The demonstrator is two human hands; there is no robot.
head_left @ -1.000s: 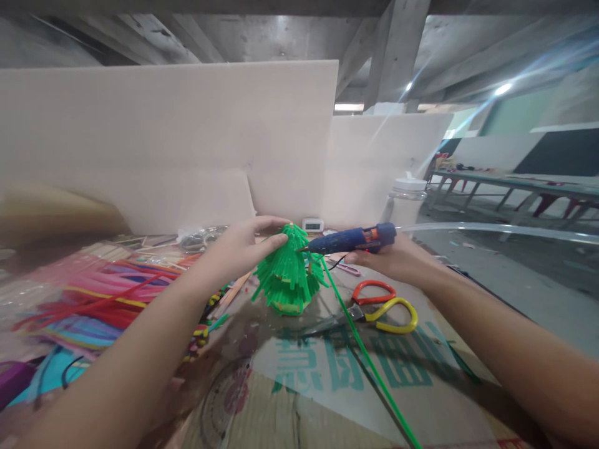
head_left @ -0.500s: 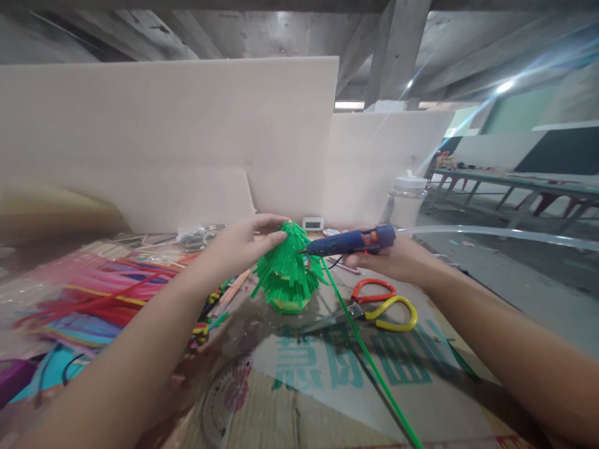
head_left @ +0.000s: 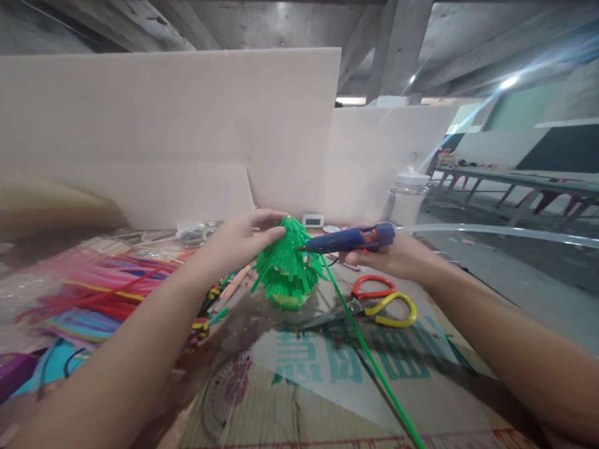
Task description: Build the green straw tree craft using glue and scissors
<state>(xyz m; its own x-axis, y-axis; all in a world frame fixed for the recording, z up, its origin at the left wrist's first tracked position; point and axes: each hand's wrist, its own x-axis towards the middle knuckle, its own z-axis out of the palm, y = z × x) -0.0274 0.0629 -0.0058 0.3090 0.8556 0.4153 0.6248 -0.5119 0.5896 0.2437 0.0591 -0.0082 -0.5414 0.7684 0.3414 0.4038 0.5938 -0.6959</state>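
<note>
A small green Christmas tree [head_left: 286,274], built of tiers of fringed strips, stands on the table in the middle. My left hand [head_left: 246,240] pinches it near the top between thumb and fingers. My right hand [head_left: 393,255] is wrapped round a blue glue gun [head_left: 344,241], its nozzle pointing left at the tree's upper right side. Whether the tip touches the strips I cannot tell. Out of the gun's back runs a long clear glue stick [head_left: 496,229]. A green pipe cleaner [head_left: 369,352] stretches from the tree's right side toward the table's front.
Scissors [head_left: 392,309] with one red and one yellow handle lie right of the tree. Colourful pipe cleaners [head_left: 107,287] are heaped at the left. A small digital clock [head_left: 312,220] and a clear bottle [head_left: 408,196] stand behind, before white boards [head_left: 187,125].
The view has tilted slightly, so everything sits a little higher. Both hands keep their hold, and the glue gun's nozzle stays by the same side of the tree.
</note>
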